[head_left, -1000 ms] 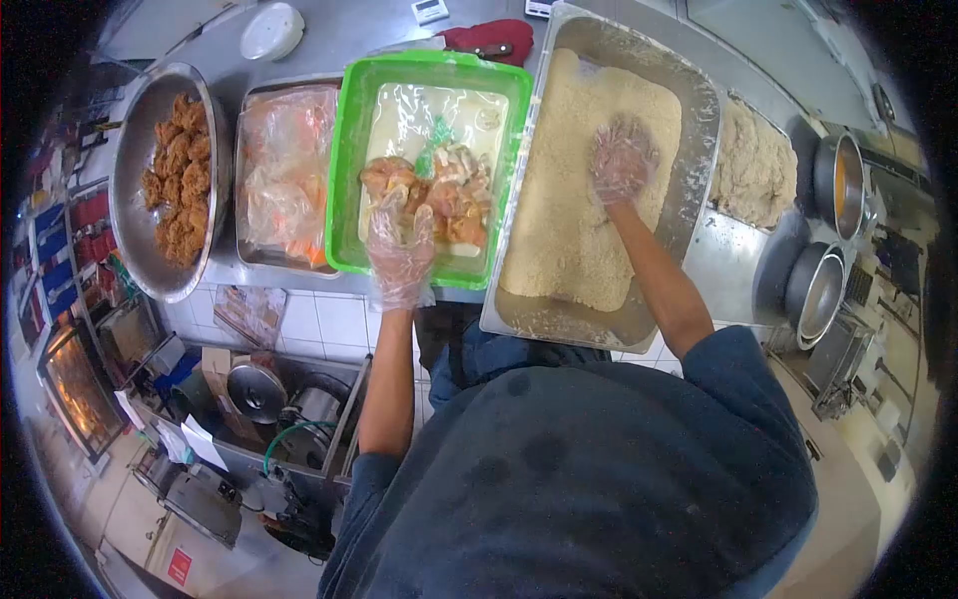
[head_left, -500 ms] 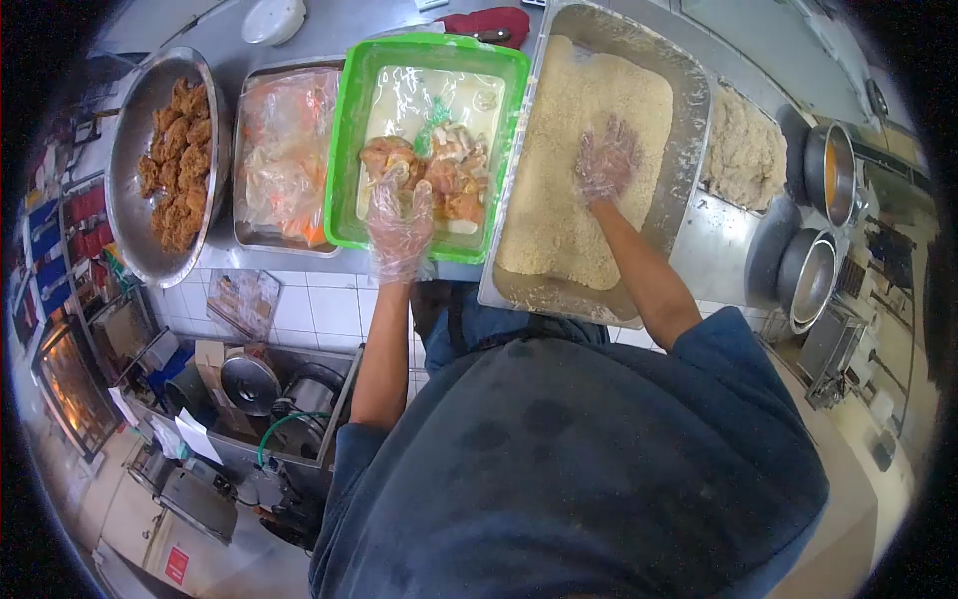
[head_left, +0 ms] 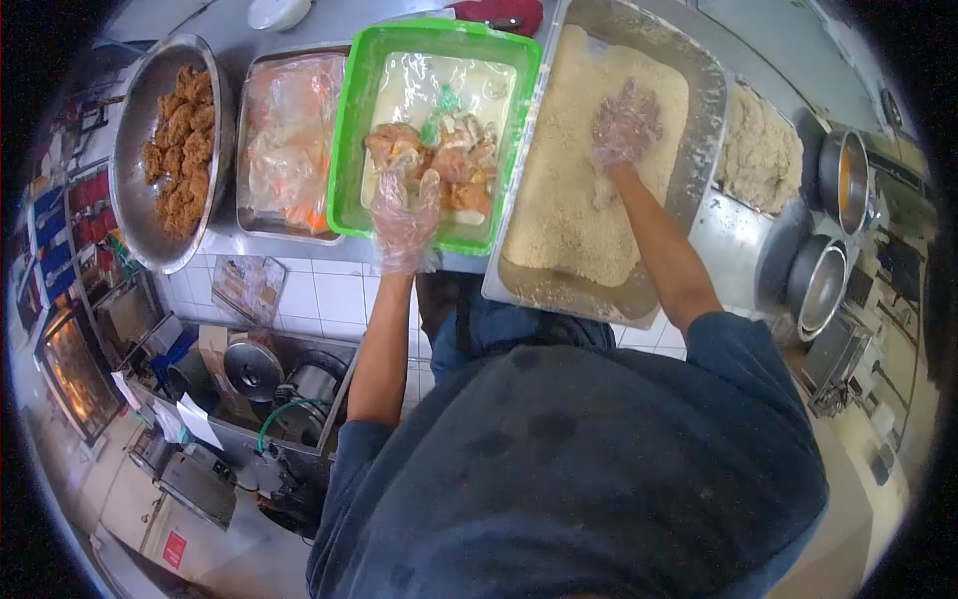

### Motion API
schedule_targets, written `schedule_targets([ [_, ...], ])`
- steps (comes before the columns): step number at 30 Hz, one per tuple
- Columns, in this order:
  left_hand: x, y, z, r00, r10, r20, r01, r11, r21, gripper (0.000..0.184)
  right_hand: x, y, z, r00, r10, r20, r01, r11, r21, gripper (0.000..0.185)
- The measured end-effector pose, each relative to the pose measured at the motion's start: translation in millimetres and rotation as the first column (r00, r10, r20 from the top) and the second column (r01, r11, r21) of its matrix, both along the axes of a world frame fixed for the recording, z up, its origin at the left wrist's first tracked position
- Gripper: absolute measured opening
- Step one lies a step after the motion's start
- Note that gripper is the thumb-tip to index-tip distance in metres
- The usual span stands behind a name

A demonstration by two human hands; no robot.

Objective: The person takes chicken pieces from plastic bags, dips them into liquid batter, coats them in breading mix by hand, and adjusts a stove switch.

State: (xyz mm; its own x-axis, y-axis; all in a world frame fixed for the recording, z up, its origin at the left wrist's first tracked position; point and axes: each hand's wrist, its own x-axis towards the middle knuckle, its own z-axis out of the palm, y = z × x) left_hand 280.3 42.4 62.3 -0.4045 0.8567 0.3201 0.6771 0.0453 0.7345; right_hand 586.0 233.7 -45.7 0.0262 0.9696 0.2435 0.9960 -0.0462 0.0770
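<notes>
My left hand (head_left: pixel 407 222), in a clear plastic glove, is over the near side of a green tub (head_left: pixel 349 130). Its fingers are apart, with the tips beside raw chicken pieces (head_left: pixel 461 172) that lie in a pale, milky liquid (head_left: pixel 411 90). In a deep metal pan (head_left: pixel 707 105) to the right, my right hand (head_left: pixel 627 130) rests palm down on light, crumbly breading (head_left: pixel 574 190). This hand is gloved too, its fingers spread and dusted with breading. Nothing shows in either hand.
A steel bowl (head_left: pixel 128 180) of fried chicken (head_left: pixel 182 140) stands far left, beside a metal tray with plastic-wrapped contents (head_left: pixel 284 140). On the right are a clumpy pale mass (head_left: pixel 758 150) and two round pots (head_left: pixel 848 185). A dark red cloth (head_left: pixel 499 12) lies behind the tub.
My right hand has slid a little farther forward across the breading, leaving a disturbed patch behind it. My left hand stays by the chicken. The whole view has shifted slightly.
</notes>
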Motion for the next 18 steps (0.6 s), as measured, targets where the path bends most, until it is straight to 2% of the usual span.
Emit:
schedule_targets([
  [1,-2,3,1,0.999,-0.008,-0.051,0.008,1.0,-0.006,0.036,-10,4,5,1.0,-0.009,-0.019,0.008,0.999,-0.048,0.062],
  [4,-2,4,-7,1.0,0.001,0.01,-0.001,1.0,0.008,0.034,-16,-2,22,0.997,-0.037,-0.075,0.024,0.984,-0.177,0.061],
  [6,4,2,7,0.999,-0.017,-0.028,0.017,1.0,0.003,0.033,-10,-4,25,0.988,-0.04,-0.147,0.001,0.968,-0.251,0.06],
  [9,2,1,3,0.999,-0.023,-0.03,0.025,0.997,0.069,0.031,8,-9,7,0.909,0.025,-0.415,-0.033,0.999,-0.012,0.053],
  [11,-1,-3,0,1.0,-0.026,0.018,0.024,0.997,0.08,0.03,34,-32,-28,0.986,0.159,-0.05,-0.164,0.977,-0.135,0.053],
  [12,-2,0,4,1.0,-0.019,-0.001,0.019,0.996,0.092,0.03,48,-30,-39,0.962,0.239,0.134,-0.21,0.956,-0.203,0.053],
  [13,-1,0,8,1.0,-0.017,-0.017,0.018,0.995,0.097,0.029,66,-19,-46,0.941,0.336,-0.048,-0.325,0.854,-0.406,0.058],
  [14,1,-2,10,0.999,-0.019,-0.03,0.022,0.995,0.097,0.029,86,-6,-54,0.894,0.376,-0.242,-0.445,0.694,-0.565,0.062],
  [15,0,-4,8,1.0,-0.024,-0.005,0.024,0.995,0.092,0.029,87,-5,-42,0.881,0.331,-0.339,-0.474,0.604,-0.641,0.066],
  [16,-1,-4,1,0.999,-0.027,0.019,0.025,0.996,0.09,0.028,89,-4,-29,0.868,0.261,-0.423,-0.496,0.506,-0.705,0.07],
  [18,0,-4,2,0.998,-0.033,0.059,0.029,0.997,0.071,0.028,54,-19,59,0.921,0.047,-0.388,-0.357,0.504,-0.786,0.076],
])
